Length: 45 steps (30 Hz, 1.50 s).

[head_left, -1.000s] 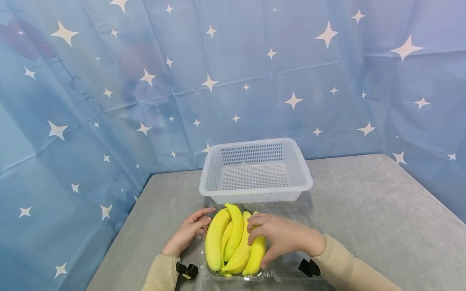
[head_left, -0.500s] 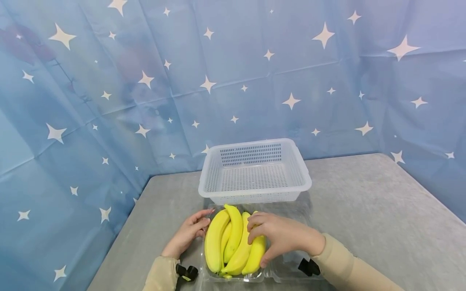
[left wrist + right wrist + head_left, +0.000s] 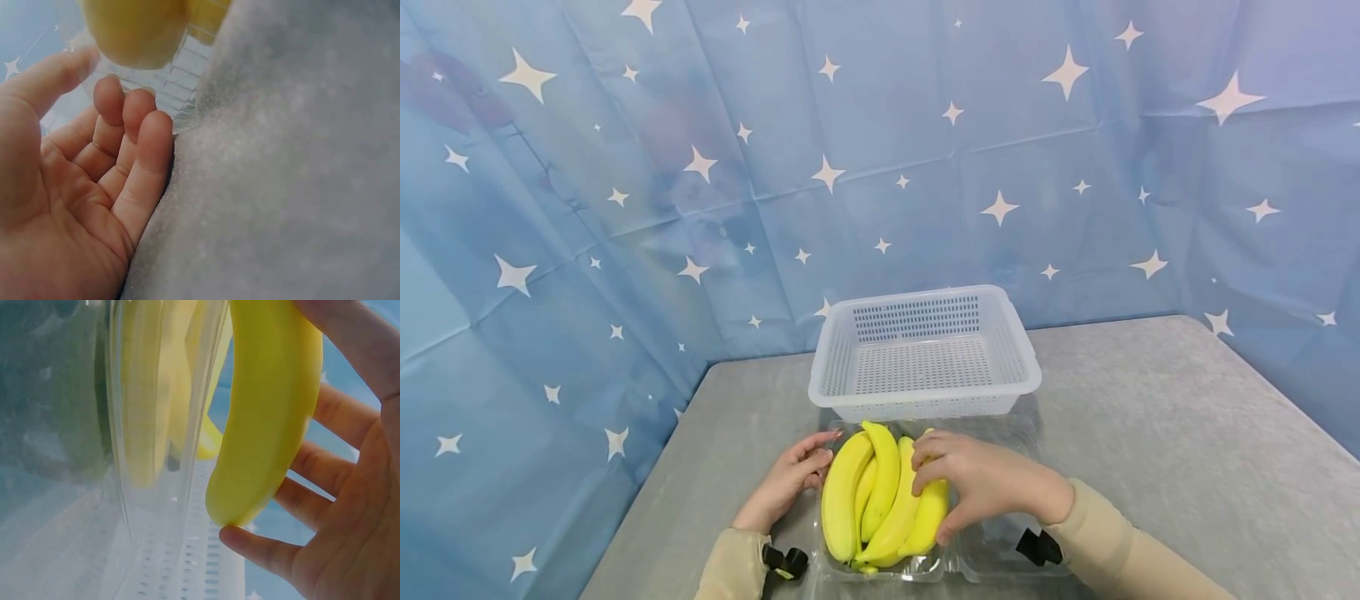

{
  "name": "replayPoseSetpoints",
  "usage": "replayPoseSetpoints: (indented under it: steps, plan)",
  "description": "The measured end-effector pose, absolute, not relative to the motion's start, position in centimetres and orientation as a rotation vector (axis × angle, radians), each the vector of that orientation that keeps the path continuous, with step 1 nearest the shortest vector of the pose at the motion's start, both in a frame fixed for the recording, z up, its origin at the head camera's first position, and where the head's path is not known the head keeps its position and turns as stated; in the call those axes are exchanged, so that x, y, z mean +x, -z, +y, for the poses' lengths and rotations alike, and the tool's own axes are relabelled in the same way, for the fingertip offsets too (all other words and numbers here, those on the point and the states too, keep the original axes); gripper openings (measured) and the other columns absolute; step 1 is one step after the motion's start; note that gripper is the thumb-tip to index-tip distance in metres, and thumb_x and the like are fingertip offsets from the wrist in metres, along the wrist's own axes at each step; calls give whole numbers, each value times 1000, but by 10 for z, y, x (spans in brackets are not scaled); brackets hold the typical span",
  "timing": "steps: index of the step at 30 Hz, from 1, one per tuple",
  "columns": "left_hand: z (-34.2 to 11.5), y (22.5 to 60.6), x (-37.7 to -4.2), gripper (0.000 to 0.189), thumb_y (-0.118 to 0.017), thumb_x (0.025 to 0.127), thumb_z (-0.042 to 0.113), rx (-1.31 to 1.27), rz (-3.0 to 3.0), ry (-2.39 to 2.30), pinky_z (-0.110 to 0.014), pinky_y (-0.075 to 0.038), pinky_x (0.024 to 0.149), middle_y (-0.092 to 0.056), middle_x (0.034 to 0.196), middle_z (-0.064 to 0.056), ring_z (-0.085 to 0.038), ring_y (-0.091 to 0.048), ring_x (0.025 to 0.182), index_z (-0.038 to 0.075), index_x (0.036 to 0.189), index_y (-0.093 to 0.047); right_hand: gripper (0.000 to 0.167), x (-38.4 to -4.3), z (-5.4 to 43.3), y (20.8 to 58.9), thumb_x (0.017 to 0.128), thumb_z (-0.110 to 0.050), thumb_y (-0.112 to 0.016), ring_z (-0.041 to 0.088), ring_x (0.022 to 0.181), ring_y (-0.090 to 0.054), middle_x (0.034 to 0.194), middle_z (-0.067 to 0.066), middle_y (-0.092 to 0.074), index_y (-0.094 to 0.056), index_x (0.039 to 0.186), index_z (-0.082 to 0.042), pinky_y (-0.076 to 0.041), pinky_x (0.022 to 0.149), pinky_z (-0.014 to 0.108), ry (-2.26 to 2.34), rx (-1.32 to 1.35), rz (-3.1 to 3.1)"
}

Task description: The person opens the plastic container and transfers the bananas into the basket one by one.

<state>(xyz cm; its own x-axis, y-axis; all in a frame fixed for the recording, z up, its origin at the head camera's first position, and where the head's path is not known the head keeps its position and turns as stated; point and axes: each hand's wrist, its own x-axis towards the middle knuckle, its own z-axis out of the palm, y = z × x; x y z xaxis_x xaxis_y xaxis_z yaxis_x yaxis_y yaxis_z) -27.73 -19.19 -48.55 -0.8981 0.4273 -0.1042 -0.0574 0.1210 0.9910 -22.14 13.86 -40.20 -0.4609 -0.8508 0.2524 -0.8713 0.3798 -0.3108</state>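
Note:
In the head view several yellow bananas (image 3: 845,500) lie side by side in a clear plastic clamshell box (image 3: 928,575). My right hand (image 3: 992,479) grips the rightmost banana (image 3: 931,515) between thumb and fingers. The right wrist view shows that banana (image 3: 265,412) raised beside the box wall (image 3: 197,425), the fingertips along its far side. My left hand (image 3: 786,479) rests at the box's left side. In the left wrist view its loosely bent fingers (image 3: 140,131) touch the clear wall, and the thumb is near the rim.
Behind the box stands a white perforated plastic basket (image 3: 925,392) with nothing in it. The box's clear lid (image 3: 1007,542) lies folded out to the right, under my right wrist. A blue star-patterned cloth (image 3: 880,167) hangs behind the grey table (image 3: 1165,433).
My right hand has risen slightly with the rightmost banana, whose lower end has come up from the box's front wall. The left hand stays put.

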Motion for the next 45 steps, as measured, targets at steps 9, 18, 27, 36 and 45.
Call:
replayPoseSetpoints:
  steps: [9,18,27,36,45]
  plan:
    - [-193,487,-277,53,-55,100,20,358,2040,-1836,-24,-51,63,-61,95,-3,-8,-58,72,-6,144,-37,50,-222,143,397,70,-51,-79,20,116,-49,114,2,-58,-70,104,-15,-42,99,34,-671,1597,-2536]
    - [-193,488,-279,53,-55,100,21,350,2044,-1836,-24,-52,64,-61,95,-3,-8,-58,72,-5,144,-38,51,-225,150,394,67,-49,-82,20,114,-50,112,2,-59,-70,104,-14,-43,98,36,-694,1595,-2449]
    - [-193,489,-278,52,-54,101,20,383,2043,-1839,-23,-51,64,-61,92,-2,-8,-58,72,-7,143,-38,49,-227,156,390,66,-46,-83,19,108,-52,108,-2,-58,-69,101,-15,-45,94,35,-710,1603,-2318]
    - [-192,489,-279,52,-54,101,20,363,2043,-1836,-23,-51,64,-60,91,-2,-8,-58,72,-6,143,-39,49,-226,161,385,67,-45,-83,20,115,-49,111,-3,-57,-70,103,-14,-43,99,37,-749,1555,-2388]
    - [-192,488,-277,52,-54,101,22,332,2050,-1831,-24,-51,63,-60,91,-3,-10,-58,71,-4,143,-40,48,-227,166,385,69,-46,-81,27,121,-47,115,-1,-56,-69,105,-16,-40,102,40,-766,1526,-2440]
